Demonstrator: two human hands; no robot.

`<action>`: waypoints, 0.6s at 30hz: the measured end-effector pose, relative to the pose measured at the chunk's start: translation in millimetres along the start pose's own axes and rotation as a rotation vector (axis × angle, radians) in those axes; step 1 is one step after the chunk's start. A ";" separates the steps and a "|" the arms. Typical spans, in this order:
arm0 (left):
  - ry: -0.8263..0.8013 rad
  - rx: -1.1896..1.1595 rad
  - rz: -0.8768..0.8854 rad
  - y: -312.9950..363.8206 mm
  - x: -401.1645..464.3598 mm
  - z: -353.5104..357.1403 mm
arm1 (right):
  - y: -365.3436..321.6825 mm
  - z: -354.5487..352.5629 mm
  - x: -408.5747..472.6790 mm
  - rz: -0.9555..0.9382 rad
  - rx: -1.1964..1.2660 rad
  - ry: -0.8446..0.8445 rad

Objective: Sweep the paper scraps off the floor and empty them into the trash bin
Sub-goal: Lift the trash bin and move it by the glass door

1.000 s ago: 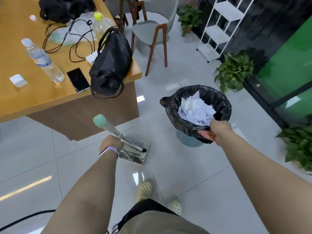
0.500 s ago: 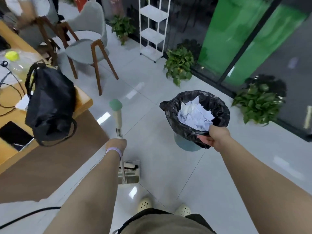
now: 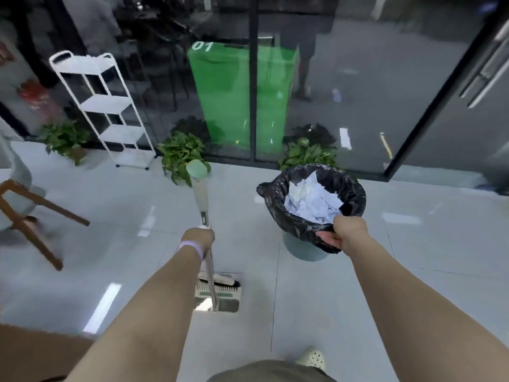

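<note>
Since half a second ago the view has swung off the desk toward the glass wall. The left hand [image 3: 199,236] still curls round the broom handle [image 3: 202,201], with the dustpan [image 3: 220,295] on the floor at 6 o'clock. The right hand [image 3: 347,235] still pinches the black liner at the bin [image 3: 305,249] rim, paper scraps [image 3: 311,201] inside, at 2 o'clock from the dustpan.

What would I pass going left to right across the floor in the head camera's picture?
Wooden chair → white shelf rack → left hand holding the broom handle → trash bin full of paper scraps → right hand gripping its black liner.
</note>
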State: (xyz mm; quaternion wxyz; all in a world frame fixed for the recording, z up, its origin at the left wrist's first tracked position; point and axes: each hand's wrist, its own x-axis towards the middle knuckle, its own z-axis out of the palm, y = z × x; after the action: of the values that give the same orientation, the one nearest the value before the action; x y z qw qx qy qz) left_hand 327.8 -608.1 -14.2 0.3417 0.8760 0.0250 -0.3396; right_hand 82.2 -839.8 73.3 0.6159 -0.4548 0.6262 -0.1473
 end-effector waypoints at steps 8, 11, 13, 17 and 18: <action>-0.041 0.066 0.217 180.4 -29.8 121.6 | -62.5 -181.2 87.6 -0.028 0.082 0.120; -0.082 0.132 0.257 246.3 -41.1 162.1 | -71.5 -245.1 113.4 -0.044 0.101 0.206; -0.092 0.137 0.254 285.4 -47.8 193.4 | -72.2 -279.9 128.1 -0.030 0.139 0.265; -0.112 0.161 0.280 355.2 -64.1 269.4 | -68.9 -344.2 158.9 0.049 0.230 0.338; -0.116 0.154 0.294 364.6 -63.0 281.3 | -68.2 -351.8 163.2 0.062 0.246 0.353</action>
State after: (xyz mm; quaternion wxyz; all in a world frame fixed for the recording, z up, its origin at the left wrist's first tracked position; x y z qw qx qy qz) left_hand 217.4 -1048.3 85.6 0.3204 0.8727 -0.1491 -0.3369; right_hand -181.7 -1131.5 89.7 0.5518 -0.3236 0.7154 -0.2810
